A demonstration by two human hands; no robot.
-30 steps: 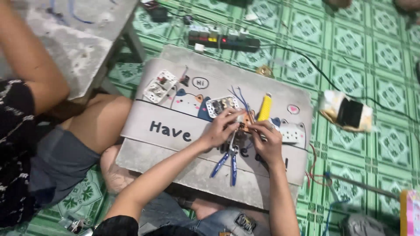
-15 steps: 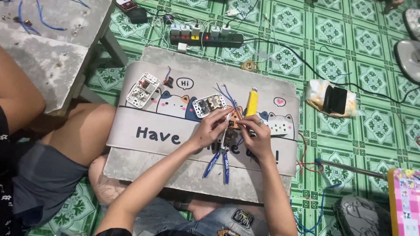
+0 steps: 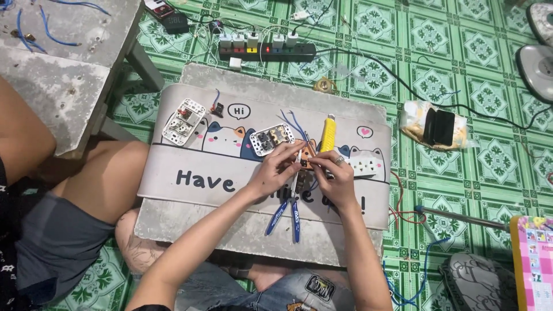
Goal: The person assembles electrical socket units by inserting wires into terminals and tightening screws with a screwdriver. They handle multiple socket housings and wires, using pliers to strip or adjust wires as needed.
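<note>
My left hand (image 3: 277, 170) and my right hand (image 3: 333, 175) meet over a grey mat with cartoon cats (image 3: 201, 167). Both pinch a small brown electrical part (image 3: 305, 158) with thin wires between the fingertips. Blue-handled pliers (image 3: 286, 210) lie on the mat just below the hands. A white socket module (image 3: 272, 139) with blue wires lies just above my left hand. A yellow utility knife (image 3: 327, 133) sits above my right hand. Another white switch module (image 3: 183, 121) lies at the mat's upper left.
A black power strip (image 3: 268, 53) with several plugs lies on the green tiled floor beyond the mat. Another person's legs (image 3: 98, 184) sit at the left beside a concrete stool (image 3: 57, 69). A black device on a yellow bag (image 3: 438, 128) and a screwdriver (image 3: 461, 217) lie at the right.
The view has shifted, so the mat sits lower and more central. Both hands stay together on the small part above the pliers.
</note>
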